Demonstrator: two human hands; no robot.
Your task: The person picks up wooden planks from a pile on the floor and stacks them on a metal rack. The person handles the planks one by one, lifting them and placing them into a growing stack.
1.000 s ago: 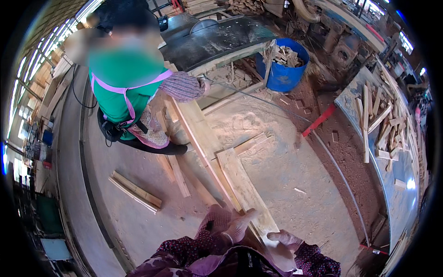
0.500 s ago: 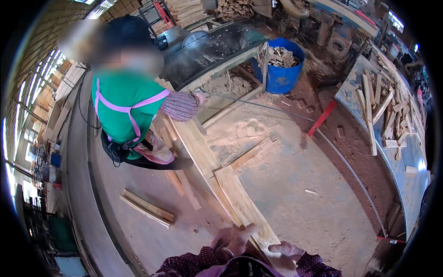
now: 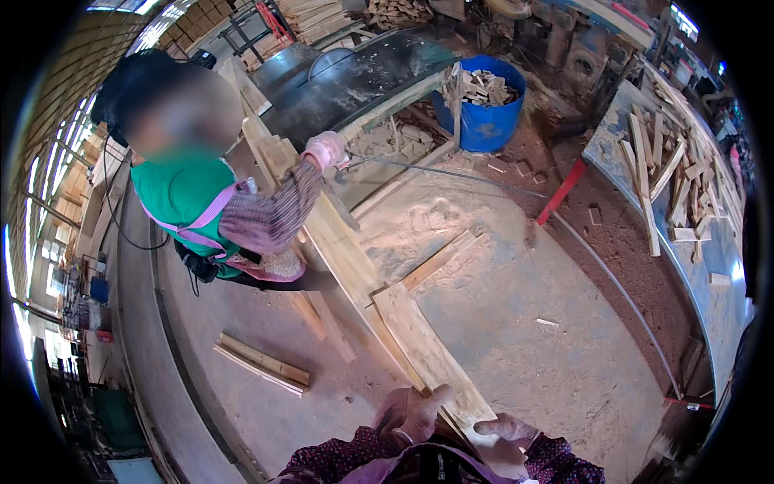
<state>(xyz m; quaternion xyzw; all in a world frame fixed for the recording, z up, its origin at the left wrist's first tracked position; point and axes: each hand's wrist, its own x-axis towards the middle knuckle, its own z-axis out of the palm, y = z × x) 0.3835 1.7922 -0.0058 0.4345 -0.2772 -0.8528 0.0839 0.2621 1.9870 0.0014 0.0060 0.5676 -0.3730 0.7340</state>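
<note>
Two long pale wooden boards run from my lap toward the saw bench. The upper, shorter board [image 3: 431, 351] lies partly over the lower, longer board [image 3: 347, 254]. My left hand [image 3: 414, 413] grips the boards' left edge near the bottom of the view, with its thumb on top. On the right edge, my right hand [image 3: 509, 436] holds the upper board, thumb on its face and the other fingers mostly hidden. A co-worker in a green top [image 3: 181, 194] stands on the left at the far end. That person's gloved hand [image 3: 325, 150] is raised above the lower board.
A black saw table [image 3: 363, 77] with a round blade [image 3: 330, 63] stands beyond. Next to it is a blue barrel [image 3: 489, 129] of offcuts. Cut sticks [image 3: 645, 177] lie on a metal table at right. Short strips [image 3: 262, 365] rest on the dusty floor.
The co-worker has leaned left and turned, lifting a gloved hand above the far part of the boards. My hands keep their hold, almost unmoved.
</note>
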